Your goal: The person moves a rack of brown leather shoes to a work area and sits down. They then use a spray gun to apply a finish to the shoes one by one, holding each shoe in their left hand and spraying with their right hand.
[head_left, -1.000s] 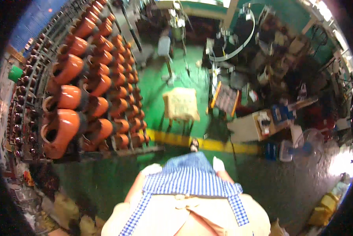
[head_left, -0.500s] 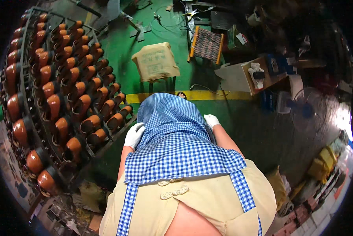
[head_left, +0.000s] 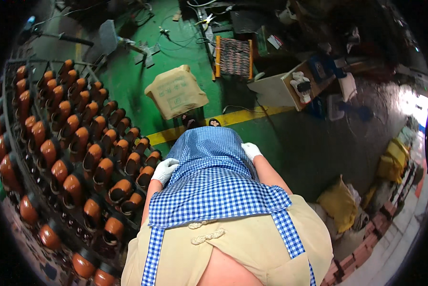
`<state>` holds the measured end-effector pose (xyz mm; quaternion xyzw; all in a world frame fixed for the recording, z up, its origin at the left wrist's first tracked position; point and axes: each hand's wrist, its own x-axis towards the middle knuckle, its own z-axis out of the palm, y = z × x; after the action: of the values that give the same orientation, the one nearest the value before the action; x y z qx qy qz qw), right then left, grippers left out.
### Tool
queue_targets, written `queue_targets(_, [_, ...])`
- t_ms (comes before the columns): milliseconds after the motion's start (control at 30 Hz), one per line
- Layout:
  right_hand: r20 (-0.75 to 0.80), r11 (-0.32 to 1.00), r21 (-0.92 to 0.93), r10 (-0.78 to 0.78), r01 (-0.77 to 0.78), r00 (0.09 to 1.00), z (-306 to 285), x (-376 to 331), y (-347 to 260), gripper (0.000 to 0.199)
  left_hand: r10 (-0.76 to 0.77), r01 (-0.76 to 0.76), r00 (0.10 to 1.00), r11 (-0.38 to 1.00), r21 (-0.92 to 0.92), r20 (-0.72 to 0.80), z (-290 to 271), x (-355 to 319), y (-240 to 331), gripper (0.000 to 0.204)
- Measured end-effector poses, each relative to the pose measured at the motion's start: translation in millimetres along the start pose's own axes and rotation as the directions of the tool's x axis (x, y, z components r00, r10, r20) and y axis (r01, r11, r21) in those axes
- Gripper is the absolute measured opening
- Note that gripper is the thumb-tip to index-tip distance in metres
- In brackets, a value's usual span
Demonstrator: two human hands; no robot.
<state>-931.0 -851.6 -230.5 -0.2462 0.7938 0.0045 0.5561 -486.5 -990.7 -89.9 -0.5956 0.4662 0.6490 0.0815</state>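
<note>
My left hand (head_left: 165, 171), in a white glove, rests against the left side of my blue-and-white checked apron (head_left: 209, 181). Its fingers are loosely bent, and nothing shows in them. On the apron's right edge lies my right hand (head_left: 251, 150), gloved alike, with no object visible at its fingers. Left of me stands a rack (head_left: 28, 62) with many glossy brown shoes (head_left: 73, 188) in rows. Ahead is a stool (head_left: 178, 93) covered with tan paper or cloth. One of my feet (head_left: 214, 122) shows past the apron's far edge, in a dark open sandal.
A woven-top stool with orange side bars (head_left: 234, 58) stands farther ahead. To the right are a box-like table (head_left: 290, 88) and a fan (head_left: 364, 113). Yellow sacks (head_left: 337, 202) lie at lower right. A yellow line (head_left: 252, 116) crosses the green floor; a cable lies beside it.
The view has shifted, and the shoe rack and covered stool sit farther left and lower. A second foot now shows beside the stool. Both hands remain at the apron.
</note>
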Motion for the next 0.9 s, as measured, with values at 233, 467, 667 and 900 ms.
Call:
queue_targets(233, [-0.288,0.981,0.178,-0.029,0.083,0.957,-6.4,-37.2,-51.9,0.042,-0.066,0.022,0.99,0.943,-0.331,-0.121,-77.0,89.5,-43.3,0.031])
queue_targets(467, [-0.399,0.944,0.317,0.225,-0.096,0.889,0.7,-54.1,-4.4,0.044,-0.077,-0.019,0.985,0.836,-0.548,-0.152,-103.1,127.0,-44.2,0.03])
queue_targets(667, [-0.365,0.979,0.193,0.136,-0.068,0.921,-12.0,-32.8,-32.3,0.043,-0.111,0.087,0.993,0.925,-0.37,-0.043,-104.9,101.5,-25.6,0.031])
queue_targets(900, [-0.117,0.978,0.168,-0.105,0.124,0.988,-71.0,13.9,-153.4,0.06,0.029,-0.025,0.999,0.979,0.204,-0.018,-87.5,83.5,8.9,0.058])
